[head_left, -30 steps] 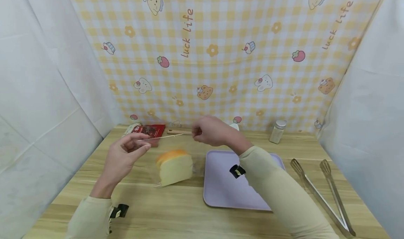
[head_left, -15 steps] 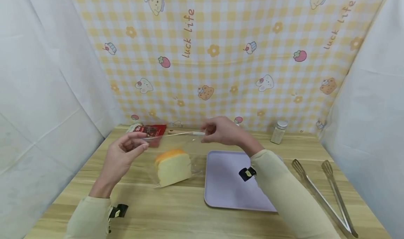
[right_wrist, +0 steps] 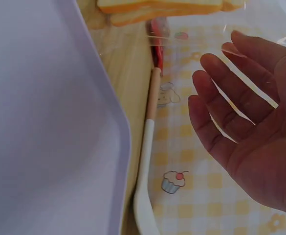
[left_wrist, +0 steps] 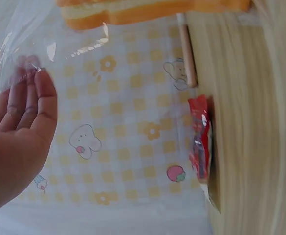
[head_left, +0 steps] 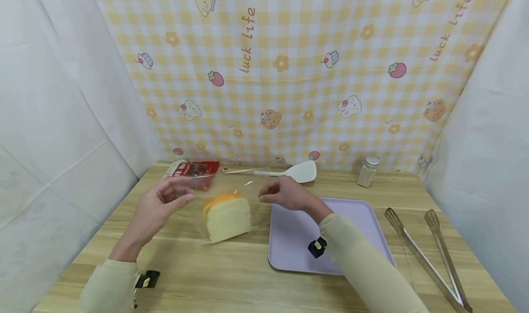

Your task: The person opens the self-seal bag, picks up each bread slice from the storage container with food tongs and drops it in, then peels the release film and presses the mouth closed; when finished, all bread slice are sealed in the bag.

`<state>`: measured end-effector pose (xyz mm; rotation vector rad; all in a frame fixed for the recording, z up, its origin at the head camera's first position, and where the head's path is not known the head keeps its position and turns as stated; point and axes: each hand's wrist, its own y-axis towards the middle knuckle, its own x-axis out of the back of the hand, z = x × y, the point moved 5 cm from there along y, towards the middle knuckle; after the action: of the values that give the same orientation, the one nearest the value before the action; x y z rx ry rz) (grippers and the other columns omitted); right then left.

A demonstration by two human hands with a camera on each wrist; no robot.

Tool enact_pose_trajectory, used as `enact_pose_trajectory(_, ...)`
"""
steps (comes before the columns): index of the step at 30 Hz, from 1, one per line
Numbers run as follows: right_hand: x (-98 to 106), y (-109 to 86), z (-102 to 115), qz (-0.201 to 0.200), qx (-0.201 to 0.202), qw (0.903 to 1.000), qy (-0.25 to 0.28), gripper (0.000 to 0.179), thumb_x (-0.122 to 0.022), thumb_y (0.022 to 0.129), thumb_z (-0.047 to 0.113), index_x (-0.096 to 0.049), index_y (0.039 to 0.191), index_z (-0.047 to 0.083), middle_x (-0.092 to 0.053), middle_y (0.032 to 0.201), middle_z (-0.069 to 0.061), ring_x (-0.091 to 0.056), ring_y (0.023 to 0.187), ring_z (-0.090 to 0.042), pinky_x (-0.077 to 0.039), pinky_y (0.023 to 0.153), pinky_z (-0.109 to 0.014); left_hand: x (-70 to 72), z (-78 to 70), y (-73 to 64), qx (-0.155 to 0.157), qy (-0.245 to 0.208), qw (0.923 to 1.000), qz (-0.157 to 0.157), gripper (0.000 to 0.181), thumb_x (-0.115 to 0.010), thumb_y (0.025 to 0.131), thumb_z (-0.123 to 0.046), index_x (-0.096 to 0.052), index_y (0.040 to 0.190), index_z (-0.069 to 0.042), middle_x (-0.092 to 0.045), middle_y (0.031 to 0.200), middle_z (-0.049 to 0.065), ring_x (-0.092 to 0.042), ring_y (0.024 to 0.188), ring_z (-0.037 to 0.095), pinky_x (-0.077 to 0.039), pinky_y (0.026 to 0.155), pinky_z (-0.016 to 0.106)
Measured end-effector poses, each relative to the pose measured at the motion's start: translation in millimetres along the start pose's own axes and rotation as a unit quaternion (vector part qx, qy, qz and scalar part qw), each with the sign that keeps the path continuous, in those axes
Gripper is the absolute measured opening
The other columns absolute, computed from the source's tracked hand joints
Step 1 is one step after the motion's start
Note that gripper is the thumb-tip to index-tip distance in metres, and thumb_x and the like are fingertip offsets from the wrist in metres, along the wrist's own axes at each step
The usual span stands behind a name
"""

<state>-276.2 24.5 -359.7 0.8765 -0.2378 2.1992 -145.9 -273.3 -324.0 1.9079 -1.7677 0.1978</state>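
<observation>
A clear plastic bag (head_left: 257, 216) stands on the wooden table with thick bread slices (head_left: 229, 219) inside, their crusts orange. Its mouth spreads upward between the two hands. My left hand (head_left: 159, 207) is at the left of the mouth; film drapes over its extended fingertips (left_wrist: 33, 68), and the thumb stays apart. On the right, my right hand (head_left: 289, 193) has thumb and index tips close together at the bag's film, just above the lilac tray's corner. In the right wrist view its other fingers (right_wrist: 213, 83) are spread loosely.
A lilac tray (head_left: 330, 253) lies right of the bag. Metal tongs (head_left: 430, 258) rest farther right, spread apart. Along the back are a red food packet (head_left: 202, 170), a white spatula (head_left: 303, 171) with a wooden handle, and a small lidded jar (head_left: 368, 171).
My right hand has come down and slightly left from the bag's top edge, uncovering the spatula's white blade. My left hand keeps nearly the same place. The bread has barely moved.
</observation>
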Motion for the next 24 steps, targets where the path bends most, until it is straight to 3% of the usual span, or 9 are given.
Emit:
enact_pose_trajectory(4,-4.7,1.1,-2.5,-0.008,0.002,1.0,0.003,0.014,-0.075,0.1,0.021,-0.081,0.105,0.01,-0.079,0.101,0.0,-0.069,0.092,-0.009,-0.056,0.082,-0.028,-0.8,22.0,-4.5,0.05,0.044,0.9938,0.089,0.047,-0.074,0.101,-0.028,-0.062,0.142,-0.007,-0.073,0.128,0.012,-0.07,0.106,0.006,-0.058,0.087,0.023)
enact_pose_trajectory(7,-8.5,1.9,-4.9,-0.008,0.0,0.9999,0.012,0.013,-0.075,0.099,0.017,-0.079,0.105,0.006,-0.078,0.101,-0.001,-0.069,0.093,-0.009,-0.056,0.082,-0.027,-4.8,36.5,-6.1,0.069,0.072,0.986,0.134,0.041,-0.072,0.102,-0.029,-0.067,0.136,-0.006,-0.073,0.129,0.011,-0.068,0.111,0.01,-0.056,0.089,0.023)
enact_pose_trajectory(12,-14.9,3.8,-4.5,-0.016,-0.002,0.9996,0.021,0.007,-0.077,0.096,0.012,-0.077,0.1,0.005,-0.077,0.095,-0.002,-0.069,0.088,-0.007,-0.055,0.079,-0.024,-12.9,47.0,-5.8,0.066,0.092,0.9838,0.139,0.025,-0.071,0.103,-0.025,-0.075,0.119,-0.006,-0.077,0.115,0.008,-0.07,0.103,0.014,-0.057,0.084,0.025)
enact_pose_trajectory(16,-15.9,3.6,-4.2,-0.023,-0.008,0.999,0.038,0.006,-0.078,0.096,0.012,-0.077,0.095,0.007,-0.076,0.088,-0.001,-0.067,0.081,-0.008,-0.054,0.074,-0.025,-15.0,49.2,-6.2,0.073,0.092,0.9843,0.131,0.023,-0.07,0.104,-0.026,-0.076,0.112,-0.005,-0.078,0.107,0.01,-0.071,0.097,0.018,-0.059,0.083,0.032)
enact_pose_trajectory(20,-11.4,0.5,-5.6,-0.017,-0.018,0.9959,0.087,0.004,-0.077,0.095,0.011,-0.076,0.097,0.007,-0.076,0.085,-0.001,-0.074,0.084,-0.029,-0.06,0.081,-0.047,-11.6,48.9,-5.3,0.079,0.065,0.9859,0.132,0.024,-0.068,0.105,-0.024,-0.072,0.108,-0.001,-0.076,0.106,0.016,-0.073,0.098,0.023,-0.06,0.086,0.032)
enact_pose_trajectory(24,-5.9,-2.3,-3.1,-0.004,-0.011,0.9902,0.139,0.008,-0.073,0.097,0.007,-0.075,0.101,0.001,-0.077,0.086,-0.006,-0.075,0.082,-0.031,-0.058,0.088,-0.064,-9.8,46.0,-5.6,0.076,0.014,0.9862,0.146,0.025,-0.065,0.107,-0.023,-0.067,0.107,0.003,-0.075,0.11,0.021,-0.075,0.1,0.021,-0.061,0.089,0.028)
